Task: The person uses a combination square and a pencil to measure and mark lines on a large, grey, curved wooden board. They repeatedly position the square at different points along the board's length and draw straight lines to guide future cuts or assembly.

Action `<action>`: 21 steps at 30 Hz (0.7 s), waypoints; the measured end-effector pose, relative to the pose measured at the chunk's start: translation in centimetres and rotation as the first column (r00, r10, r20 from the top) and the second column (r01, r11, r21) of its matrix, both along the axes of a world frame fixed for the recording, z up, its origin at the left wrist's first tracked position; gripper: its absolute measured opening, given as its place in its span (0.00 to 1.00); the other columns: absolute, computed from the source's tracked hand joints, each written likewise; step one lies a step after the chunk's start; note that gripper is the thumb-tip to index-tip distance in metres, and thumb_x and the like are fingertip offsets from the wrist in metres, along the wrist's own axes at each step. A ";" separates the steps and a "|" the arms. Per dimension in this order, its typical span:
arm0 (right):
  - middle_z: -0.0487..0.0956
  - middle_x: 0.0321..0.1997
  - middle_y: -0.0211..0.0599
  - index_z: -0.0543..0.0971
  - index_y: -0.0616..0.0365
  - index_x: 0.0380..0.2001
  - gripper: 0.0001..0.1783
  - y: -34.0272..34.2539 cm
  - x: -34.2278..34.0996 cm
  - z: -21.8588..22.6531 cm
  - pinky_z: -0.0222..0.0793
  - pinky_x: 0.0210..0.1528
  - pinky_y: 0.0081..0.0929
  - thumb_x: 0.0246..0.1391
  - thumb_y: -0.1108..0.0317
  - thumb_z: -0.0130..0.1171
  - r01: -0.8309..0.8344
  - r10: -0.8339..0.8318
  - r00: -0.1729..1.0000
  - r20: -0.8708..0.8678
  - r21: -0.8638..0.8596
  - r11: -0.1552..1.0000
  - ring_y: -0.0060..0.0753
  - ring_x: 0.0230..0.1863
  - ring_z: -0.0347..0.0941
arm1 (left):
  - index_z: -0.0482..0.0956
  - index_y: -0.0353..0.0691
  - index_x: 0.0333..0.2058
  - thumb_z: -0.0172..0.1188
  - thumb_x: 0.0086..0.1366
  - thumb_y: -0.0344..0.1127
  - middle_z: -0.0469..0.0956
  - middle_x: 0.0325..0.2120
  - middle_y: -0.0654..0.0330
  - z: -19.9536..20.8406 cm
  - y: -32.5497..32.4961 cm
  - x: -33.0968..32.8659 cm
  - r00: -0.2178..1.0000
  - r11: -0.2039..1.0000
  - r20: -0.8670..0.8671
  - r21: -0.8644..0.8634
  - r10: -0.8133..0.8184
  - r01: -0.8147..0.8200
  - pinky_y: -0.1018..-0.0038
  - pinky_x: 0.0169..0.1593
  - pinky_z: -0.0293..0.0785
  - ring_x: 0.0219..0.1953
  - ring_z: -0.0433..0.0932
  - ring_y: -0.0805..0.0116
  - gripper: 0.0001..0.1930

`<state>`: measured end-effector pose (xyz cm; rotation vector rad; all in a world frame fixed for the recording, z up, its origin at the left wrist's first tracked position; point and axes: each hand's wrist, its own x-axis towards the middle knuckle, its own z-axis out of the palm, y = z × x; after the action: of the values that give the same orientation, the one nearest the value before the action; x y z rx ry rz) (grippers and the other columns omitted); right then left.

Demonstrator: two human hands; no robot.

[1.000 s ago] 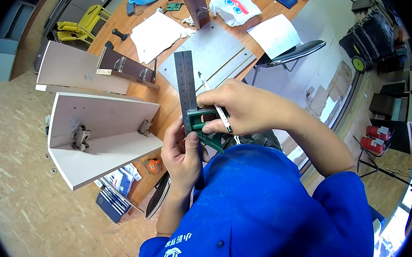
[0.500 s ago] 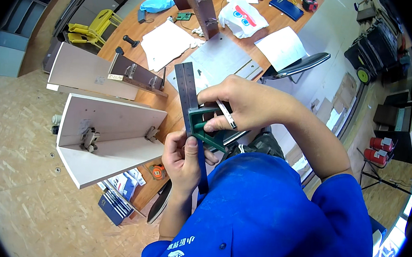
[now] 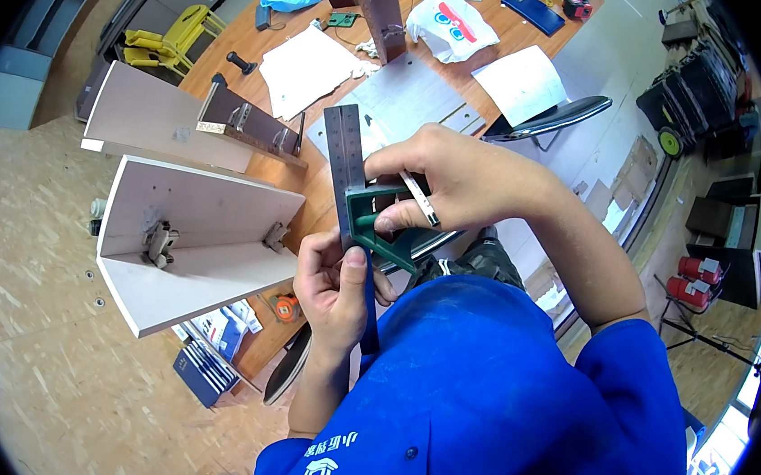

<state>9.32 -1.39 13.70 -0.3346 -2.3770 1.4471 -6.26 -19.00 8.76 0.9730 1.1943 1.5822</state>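
A combination square with a dark steel rule (image 3: 344, 148) and a green head (image 3: 364, 218) is held in front of my chest. My left hand (image 3: 335, 288) grips the lower part of the rule, thumb laid across it. My right hand (image 3: 431, 179) closes around the green head, thumb pressed on it. Between the right fingers also sits a slim white stick (image 3: 420, 198) with a dark end; its exact kind is unclear. The rule's lower end reaches down against my blue shirt (image 3: 494, 383).
Left of me stand white panels (image 3: 202, 208) with metal hinges (image 3: 160, 244). The wooden table (image 3: 232, 71) bears a grey board (image 3: 402, 95), paper sheets (image 3: 309, 68), a plastic bag (image 3: 454, 29) and dark brown panels (image 3: 379, 11). A black chair (image 3: 554, 117) stands at right; an orange tape measure (image 3: 285, 307) lies low left.
Both hands and the combination square stay nearly in place, with the rule a little more upright. The surroundings have shifted slightly left and up in view.
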 end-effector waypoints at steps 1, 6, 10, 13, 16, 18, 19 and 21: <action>0.78 0.24 0.41 0.78 0.65 0.33 0.17 0.0 0.1 0.2 0.70 0.32 0.33 0.53 0.62 0.73 0.002 -0.002 1.000 0.008 0.008 1.000 0.36 0.26 0.74 | 0.65 0.31 0.50 0.55 0.76 0.32 0.80 0.34 0.48 0.1 0.0 0.1 1.000 1.000 -0.006 -0.004 0.009 -0.009 0.77 0.21 0.77 0.20 0.80 0.70 0.13; 0.82 0.29 0.49 0.82 0.66 0.39 0.15 -0.4 0.2 1.4 0.71 0.36 0.37 0.55 0.64 0.70 -0.019 0.021 0.998 0.061 -0.018 1.000 0.46 0.31 0.78 | 0.66 0.31 0.50 0.58 0.74 0.30 0.81 0.35 0.49 0.3 -0.3 0.2 1.000 1.000 -0.009 0.003 0.020 -0.020 0.79 0.20 0.75 0.20 0.80 0.72 0.13; 0.82 0.27 0.48 0.82 0.66 0.38 0.15 -0.7 0.3 1.0 0.70 0.35 0.37 0.56 0.64 0.70 -0.011 0.013 0.997 0.076 -0.026 1.000 0.46 0.28 0.77 | 0.66 0.31 0.50 0.57 0.74 0.30 0.81 0.35 0.49 -0.2 -0.6 0.2 1.000 1.000 -0.006 0.016 0.005 -0.005 0.79 0.20 0.76 0.20 0.79 0.72 0.12; 0.82 0.27 0.48 0.82 0.66 0.37 0.15 -0.8 0.3 0.7 0.70 0.34 0.36 0.55 0.63 0.70 -0.027 0.030 0.998 0.059 -0.048 0.998 0.45 0.28 0.77 | 0.66 0.31 0.50 0.57 0.74 0.29 0.81 0.36 0.49 -0.3 -0.8 0.3 1.000 1.000 0.006 0.015 0.011 -0.011 0.79 0.20 0.76 0.20 0.79 0.72 0.12; 0.82 0.27 0.47 0.81 0.66 0.36 0.15 -0.8 0.3 0.4 0.71 0.34 0.36 0.53 0.64 0.70 -0.030 0.031 0.999 0.039 -0.040 0.999 0.44 0.29 0.78 | 0.66 0.31 0.50 0.58 0.74 0.29 0.81 0.37 0.49 -0.3 -1.0 0.4 1.000 1.000 0.020 0.017 0.012 -0.013 0.79 0.20 0.75 0.20 0.80 0.72 0.12; 0.82 0.28 0.47 0.81 0.66 0.34 0.14 -1.0 0.2 -0.1 0.73 0.35 0.35 0.51 0.65 0.69 -0.013 0.013 1.000 -0.017 -0.021 1.000 0.44 0.29 0.78 | 0.66 0.31 0.50 0.58 0.74 0.28 0.81 0.37 0.49 -0.4 -1.1 0.5 1.000 1.000 0.023 0.019 0.016 -0.016 0.79 0.20 0.75 0.20 0.80 0.72 0.12; 0.82 0.28 0.47 0.81 0.66 0.34 0.14 -1.0 0.2 -0.1 0.73 0.35 0.35 0.50 0.66 0.69 -0.005 0.005 1.000 -0.026 -0.008 1.000 0.44 0.29 0.78 | 0.66 0.32 0.50 0.58 0.74 0.28 0.81 0.37 0.49 -0.4 -1.1 0.6 1.000 1.000 0.021 0.020 0.021 -0.021 0.79 0.20 0.75 0.20 0.80 0.72 0.12; 0.82 0.28 0.48 0.80 0.66 0.34 0.14 -1.0 0.3 0.0 0.74 0.35 0.35 0.48 0.66 0.68 0.011 -0.010 0.999 -0.042 0.018 1.000 0.45 0.30 0.79 | 0.66 0.32 0.50 0.58 0.74 0.28 0.81 0.37 0.48 -0.5 -1.3 0.6 1.000 1.000 0.018 0.017 0.023 -0.023 0.79 0.20 0.75 0.20 0.80 0.72 0.12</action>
<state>9.57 -2.43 13.66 -0.3088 -2.3501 1.4125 -5.67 -20.27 8.29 0.9577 1.1855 1.6184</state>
